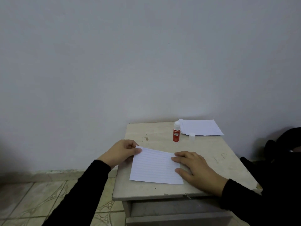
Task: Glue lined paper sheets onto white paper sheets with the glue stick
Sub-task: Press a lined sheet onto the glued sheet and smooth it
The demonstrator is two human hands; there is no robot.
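The thin white lined paper sheet (156, 165) lies flat at the near middle of the small pale, scuffed tabletop (211, 154), its long axis running left to right and its ruled lines running the same way. Whether a plain sheet lies under it I cannot tell.

The left hand (120, 152) pinches the sheet's far left corner, thumb on top and fingers curled beneath, that corner just lifted. The right hand (193, 168) lies flat and spread on the right edge, fingers straight, pressing the paper down and gripping nothing.

The red-bodied plastic glue stick (176, 132) stands upright beyond the sheet, far and a little right of its middle, uncapped, with its small translucent round cap (192, 136) standing apart to the right. Behind the cap a loose, fanned stack of white paper sheets (201, 127) sits at the far right corner against the plain grey wall.

So the glue and the stack both lie forward of the right hand, which is plainly the nearer one; I judge a reach there would free the right edge while the left keeps the corner.
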